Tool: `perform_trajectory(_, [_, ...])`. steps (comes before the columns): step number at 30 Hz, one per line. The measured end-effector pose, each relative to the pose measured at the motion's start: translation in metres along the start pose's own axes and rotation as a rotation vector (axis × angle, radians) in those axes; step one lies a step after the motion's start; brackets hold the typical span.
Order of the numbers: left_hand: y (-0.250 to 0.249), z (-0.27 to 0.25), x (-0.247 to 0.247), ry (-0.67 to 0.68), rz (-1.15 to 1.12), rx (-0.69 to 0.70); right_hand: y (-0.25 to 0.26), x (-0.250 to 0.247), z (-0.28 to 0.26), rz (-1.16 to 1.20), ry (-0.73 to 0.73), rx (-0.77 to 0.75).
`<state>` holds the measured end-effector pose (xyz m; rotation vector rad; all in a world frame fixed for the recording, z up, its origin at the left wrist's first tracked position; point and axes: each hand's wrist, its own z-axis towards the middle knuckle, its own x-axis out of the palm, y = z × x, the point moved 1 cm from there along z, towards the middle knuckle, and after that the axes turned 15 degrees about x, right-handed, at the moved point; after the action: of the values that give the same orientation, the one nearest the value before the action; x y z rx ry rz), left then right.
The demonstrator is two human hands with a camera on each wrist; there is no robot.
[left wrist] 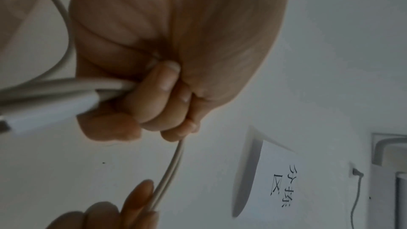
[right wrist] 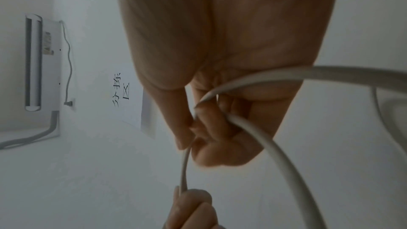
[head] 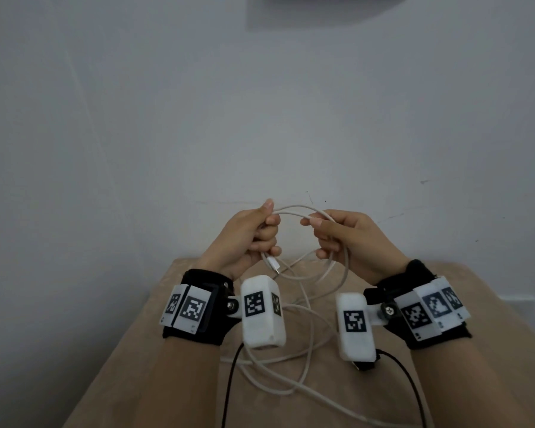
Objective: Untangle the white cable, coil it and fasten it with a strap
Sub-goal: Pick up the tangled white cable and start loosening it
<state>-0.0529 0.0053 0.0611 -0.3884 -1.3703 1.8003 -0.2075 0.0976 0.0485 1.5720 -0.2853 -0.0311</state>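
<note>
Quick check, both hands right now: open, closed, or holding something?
Left hand: closed, fingers curled round loops of the white cable near its plug end.
Right hand: closed, gripping the same cable's loops.

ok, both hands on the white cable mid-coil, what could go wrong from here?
1. Most of the white cable lies in crossing loops on the beige surface; pulling it up could tighten a knot.
2. The plug end dangles free under the left hand and may catch in the loop.
3. The right hand holds several strands loosely, so the coil could spring open. No strap is visible.
</note>
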Motion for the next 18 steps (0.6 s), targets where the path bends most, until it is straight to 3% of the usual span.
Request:
perform_trajectory(9, [0.0017, 0.0043, -0.0013, -0.084, -0.213, -0.027, 0.0014, -0.0044, 0.0003, 0.023, -0.063, -0.074])
perform_trajectory(18, [0.0036, 0.0048, -0.0034, -0.104, -0.126, -0.002, -0.0002, -0.0054, 0.0026, -0.027, -0.061, -0.104])
